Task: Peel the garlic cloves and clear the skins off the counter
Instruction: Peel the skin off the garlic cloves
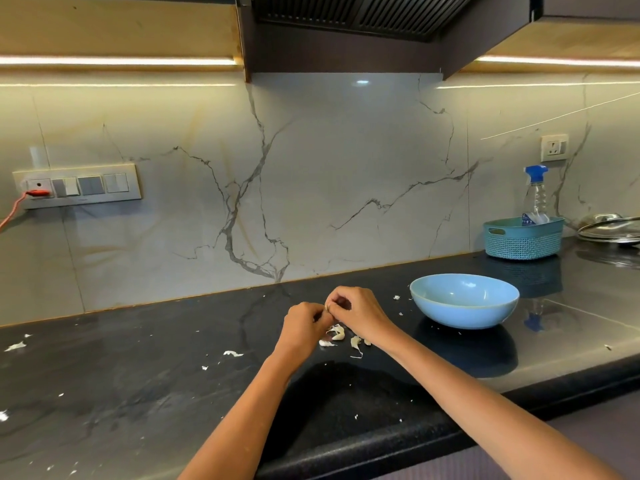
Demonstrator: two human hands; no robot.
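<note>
Clove [327, 307] between both hands' fingers [333, 306]

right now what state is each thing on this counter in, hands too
left hand: pinching a garlic clove
right hand: pinching the same clove
garlic clove: held between both hands above the counter, mostly hidden
garlic skins: loose on the counter under the hands
blue bowl: upright, looks empty
basket: upright, holding the spray bottle
spray bottle: upright in the basket
glass lid: lying flat
red plug: plugged into the wall socket
</note>
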